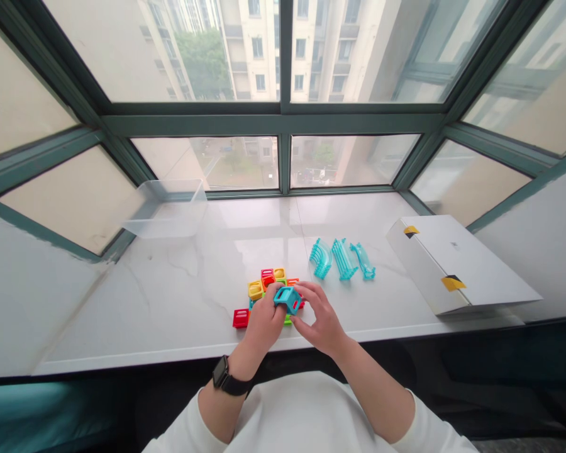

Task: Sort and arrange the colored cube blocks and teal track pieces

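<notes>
A blue hollow toy block [287,299] with openings in its sides is held up above the ledge, tilted. My left hand [266,318] grips it from the left, thumb and fingers closed on it. On its other side is my right hand [321,319], thumb and fingers curved apart around the block; whether the fingertips touch it I cannot tell. Under and behind the hands lies a cluster of colourful blocks, partly hidden: a red block [240,318] at the left, a yellow block [255,290], and red, orange and green ones.
Three translucent turquoise track pieces, among them a straight ribbed one [344,259], lie right of the blocks. A white box [466,264] with yellow-black tabs stands at the right. A clear plastic bin [170,228] sits at the back left. Windows border the white ledge [170,314].
</notes>
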A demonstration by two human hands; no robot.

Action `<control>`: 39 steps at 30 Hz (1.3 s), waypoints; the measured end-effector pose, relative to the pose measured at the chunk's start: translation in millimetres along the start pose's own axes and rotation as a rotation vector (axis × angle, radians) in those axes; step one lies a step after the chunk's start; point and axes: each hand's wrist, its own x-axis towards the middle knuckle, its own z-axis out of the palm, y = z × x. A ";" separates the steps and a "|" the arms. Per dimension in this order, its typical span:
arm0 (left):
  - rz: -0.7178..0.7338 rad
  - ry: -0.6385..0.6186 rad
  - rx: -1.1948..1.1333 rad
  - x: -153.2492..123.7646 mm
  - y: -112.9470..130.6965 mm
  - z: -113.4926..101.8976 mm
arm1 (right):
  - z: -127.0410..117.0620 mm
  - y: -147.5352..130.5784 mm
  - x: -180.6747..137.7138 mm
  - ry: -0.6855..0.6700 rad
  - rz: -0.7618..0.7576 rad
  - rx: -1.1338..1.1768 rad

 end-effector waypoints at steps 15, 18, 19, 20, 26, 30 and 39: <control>0.154 -0.181 -0.042 -4.3 -3.2 10.7 | -30.4 26.1 -17.0 0.081 -0.014 -0.212; 0.296 0.024 0.112 4.5 -18.5 2.1 | -50.3 47.4 -36.9 0.139 0.066 -0.276; 0.329 0.094 0.167 8.7 -26.0 -0.7 | -57.9 56.1 -45.0 0.162 0.101 -0.302; 0.350 0.158 0.221 13.0 -34.3 -3.2 | -66.0 65.2 -53.5 0.191 0.141 -0.333; 0.311 0.300 0.402 28.0 -83.3 -6.9 | -113.7 125.4 -96.7 0.398 0.379 -0.516; 0.269 0.288 0.359 26.4 -98.0 -1.7 | -132.5 157.5 -109.2 0.428 0.458 -0.564; 0.243 0.261 0.287 24.9 -101.3 2.2 | -124.3 176.1 -109.6 0.354 0.475 -0.589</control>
